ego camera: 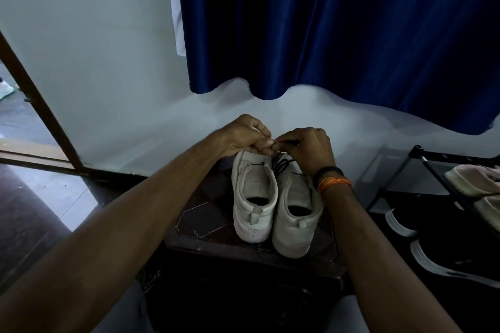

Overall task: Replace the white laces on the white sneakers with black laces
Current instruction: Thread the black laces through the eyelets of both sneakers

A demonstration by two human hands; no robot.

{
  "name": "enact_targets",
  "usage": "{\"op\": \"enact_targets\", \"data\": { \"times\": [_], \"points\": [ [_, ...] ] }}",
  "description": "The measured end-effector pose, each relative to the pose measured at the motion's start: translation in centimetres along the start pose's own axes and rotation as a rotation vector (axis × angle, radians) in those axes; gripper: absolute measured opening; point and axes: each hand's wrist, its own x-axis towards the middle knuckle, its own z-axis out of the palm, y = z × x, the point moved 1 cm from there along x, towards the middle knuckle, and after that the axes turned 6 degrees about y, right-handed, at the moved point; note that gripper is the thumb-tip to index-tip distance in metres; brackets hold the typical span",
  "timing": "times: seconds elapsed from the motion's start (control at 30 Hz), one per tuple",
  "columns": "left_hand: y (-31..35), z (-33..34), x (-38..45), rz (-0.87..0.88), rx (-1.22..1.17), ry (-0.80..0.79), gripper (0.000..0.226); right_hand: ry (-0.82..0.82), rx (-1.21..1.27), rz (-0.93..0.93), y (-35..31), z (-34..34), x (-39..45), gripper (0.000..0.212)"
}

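Observation:
Two white sneakers stand side by side, heels toward me, on a small dark stool (205, 227). The left sneaker (253, 197) shows no lace over its tongue. The right sneaker (295, 213) has a black lace (281, 163) bunched over its front. My left hand (243, 135) and my right hand (308, 146) meet above the toes of the shoes, and both pinch the black lace between fingertips. The toes of both shoes are hidden behind my hands.
A blue curtain (338, 24) hangs on the wall behind. To the right stands a black shoe rack (422, 159) with pale shoes (476, 178), and a black shoe with white trim (446, 265) lies below. An open doorway (24, 105) is at left.

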Motion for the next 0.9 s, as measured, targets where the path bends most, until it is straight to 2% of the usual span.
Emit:
{"op": "enact_targets", "data": {
  "times": [0.17, 0.33, 0.53, 0.63, 0.7, 0.77, 0.9],
  "points": [
    [-0.1, -0.2, -0.1, 0.033, 0.065, 0.048, 0.025, -0.057, 0.038, 0.057, 0.3, 0.4, 0.1, 0.01],
    [-0.2, -0.2, -0.1, 0.081, 0.141, 0.053, 0.027, -0.098, 0.115, 0.026, 0.4, 0.2, -0.1, 0.008],
    [-0.7, -0.3, -0.3, 0.085, 0.195, 0.058, 0.021, -0.191, 0.012, 0.038, 0.1, 0.1, 0.0, 0.01],
    [-1.4, -0.4, -0.4, 0.091, 0.443, 0.094, 0.014, -0.29, -0.123, 0.054, 0.5, 0.3, 0.0, 0.015],
    [-1.9, -0.2, -0.9, 0.079, 0.554, 0.045, 0.01, -0.316, -0.154, 0.065, 0.7, 0.4, 0.0, 0.016],
    [-2.5, 0.0, -1.0, 0.069, 0.567, 0.035, 0.014, -0.338, -0.152, 0.071, 0.5, 0.6, 0.0, 0.015],
    [-3.2, 0.3, -0.8, 0.098, 0.565, 0.123, 0.015, -0.366, -0.181, 0.037, 0.0, 0.8, 0.2, 0.016]
  ]
}}
